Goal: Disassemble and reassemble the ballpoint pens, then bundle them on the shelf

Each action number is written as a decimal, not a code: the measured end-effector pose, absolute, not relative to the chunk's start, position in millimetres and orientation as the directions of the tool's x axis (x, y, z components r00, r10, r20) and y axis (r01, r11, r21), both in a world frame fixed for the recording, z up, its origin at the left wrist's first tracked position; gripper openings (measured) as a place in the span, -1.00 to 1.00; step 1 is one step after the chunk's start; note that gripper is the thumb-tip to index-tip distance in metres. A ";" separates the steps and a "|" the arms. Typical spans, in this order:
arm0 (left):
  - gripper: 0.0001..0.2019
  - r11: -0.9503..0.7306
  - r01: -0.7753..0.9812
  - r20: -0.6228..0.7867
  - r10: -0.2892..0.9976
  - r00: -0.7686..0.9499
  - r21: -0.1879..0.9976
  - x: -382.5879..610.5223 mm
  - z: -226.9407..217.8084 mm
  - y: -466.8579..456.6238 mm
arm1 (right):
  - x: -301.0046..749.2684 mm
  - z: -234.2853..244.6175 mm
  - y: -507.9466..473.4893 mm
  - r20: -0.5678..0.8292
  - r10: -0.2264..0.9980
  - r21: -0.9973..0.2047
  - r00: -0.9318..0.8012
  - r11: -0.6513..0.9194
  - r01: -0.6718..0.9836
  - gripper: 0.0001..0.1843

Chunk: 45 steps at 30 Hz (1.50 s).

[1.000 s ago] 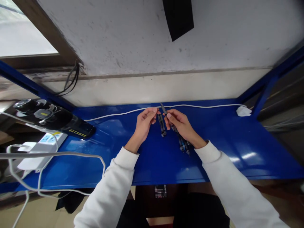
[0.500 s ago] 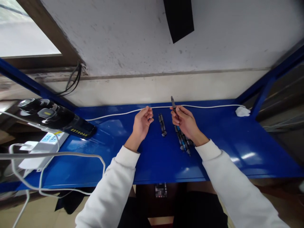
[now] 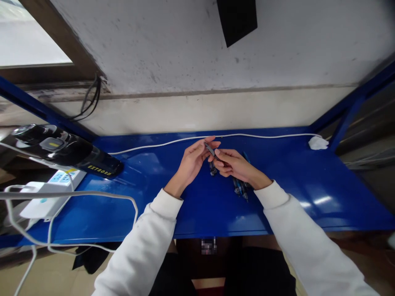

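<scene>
My left hand (image 3: 193, 161) and my right hand (image 3: 232, 163) meet over the middle of the blue shelf (image 3: 148, 193). Both pinch one dark pen (image 3: 210, 149) between their fingertips, the left at its far end, the right lower down. Just below the fingers lie dark pens (image 3: 212, 168) on the shelf. Several more pens (image 3: 240, 187) lie under my right wrist, partly hidden by it. Both sleeves are white.
A white cable (image 3: 160, 143) runs along the back of the shelf to a white wad (image 3: 317, 142) at the right corner. A black tool with yellow lettering (image 3: 64, 153) lies at the left, beside a white power strip (image 3: 49, 193) with looping cables. Blue frame posts flank the shelf.
Half a second ago my hands were apart, the right one alone holding a pen upright. Now the hands have come together and both grip the pen over the lying pens.
</scene>
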State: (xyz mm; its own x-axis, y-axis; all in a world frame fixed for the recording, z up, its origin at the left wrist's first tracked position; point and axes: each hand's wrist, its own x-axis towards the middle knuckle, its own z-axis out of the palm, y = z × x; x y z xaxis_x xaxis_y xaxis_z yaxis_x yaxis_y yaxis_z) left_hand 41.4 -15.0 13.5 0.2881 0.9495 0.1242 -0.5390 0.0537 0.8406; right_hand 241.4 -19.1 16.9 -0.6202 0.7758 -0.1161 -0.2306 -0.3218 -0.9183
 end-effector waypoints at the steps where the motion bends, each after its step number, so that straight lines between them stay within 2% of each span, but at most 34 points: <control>1: -0.66 0.060 -0.544 0.123 0.949 0.292 0.837 41.7 13.6 -15.4 | 241.9 17.6 -19.2 -0.129 0.770 -0.913 -0.625 -0.337 -0.228 -0.57; 9: -0.72 0.027 -0.541 0.153 0.946 0.285 0.841 41.3 10.4 -13.8 | 243.4 20.0 -17.3 -0.157 0.772 -0.913 -0.616 -0.351 -0.207 -0.54; 15: -0.66 -0.019 -0.466 0.095 0.986 0.140 0.885 41.6 6.3 -11.4 | 239.1 12.8 -17.1 -0.077 0.858 -0.980 -0.507 -0.158 -0.118 -0.47; 21: -0.75 -0.096 -0.341 0.097 0.995 -0.014 0.935 40.9 5.6 -8.7 | 238.5 5.2 -15.7 0.068 0.912 -0.992 -0.405 0.105 0.069 -0.46; 27: -0.77 -0.157 -0.280 0.134 0.986 -0.098 0.947 41.8 5.9 -8.1 | 236.7 -2.3 -12.0 0.121 0.916 -0.984 -0.382 0.160 0.073 -0.48; 38: -0.77 -0.170 -0.295 0.145 0.984 -0.104 0.940 43.8 5.4 -9.8 | 237.7 10.3 -16.1 0.237 0.920 -0.905 -0.312 0.326 0.274 -0.50; 45: -0.65 -0.187 -0.265 0.155 0.979 -0.136 0.946 44.7 8.8 -8.8 | 235.6 8.3 -18.3 0.288 0.909 -0.868 -0.302 0.381 0.320 -0.57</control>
State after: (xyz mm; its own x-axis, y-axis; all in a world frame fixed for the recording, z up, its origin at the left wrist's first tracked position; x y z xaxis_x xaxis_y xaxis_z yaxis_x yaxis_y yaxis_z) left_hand 44.7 -8.8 8.8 -0.1358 0.9785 0.1550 -0.2646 -0.1866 0.9461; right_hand 235.6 -18.3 8.3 -0.3018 0.9088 0.2880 0.3197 0.3811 -0.8675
